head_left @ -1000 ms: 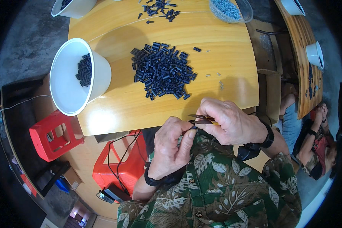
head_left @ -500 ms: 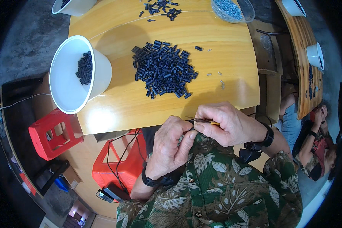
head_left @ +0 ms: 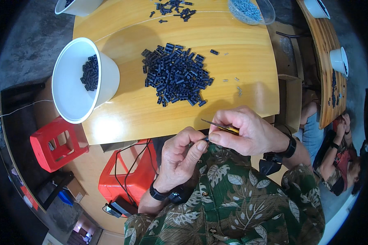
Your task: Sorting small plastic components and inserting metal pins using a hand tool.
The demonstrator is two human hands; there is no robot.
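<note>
In my right hand (head_left: pixel 244 130) a slim tool (head_left: pixel 227 128) with a thin dark point and a yellow-and-black handle is gripped, its tip angled up and to the left over the table edge. Thumb and fingers of my left hand (head_left: pixel 183 154) pinch a small dark piece (head_left: pixel 205 139), mostly hidden; my right fingertips meet it from the other side. Beyond both hands lies a heap of short black plastic tube-like pieces (head_left: pixel 176 75) on the wooden table (head_left: pixel 131 118). A few tiny metallic springs or pins (head_left: pixel 239 90) are scattered right of the heap.
A white bucket (head_left: pixel 112 77) with black pieces stands at the table's left. More black parts (head_left: pixel 173 8) and a clear tub (head_left: pixel 270 14) of bluish small parts lie at the far side. Red stools (head_left: pixel 55 145) stand at left. Another person (head_left: pixel 335 159) sits at right by a second table.
The tool has turned within my right hand, its point rising away from the small piece. Both hands have shifted slightly, still meeting at the fingertips.
</note>
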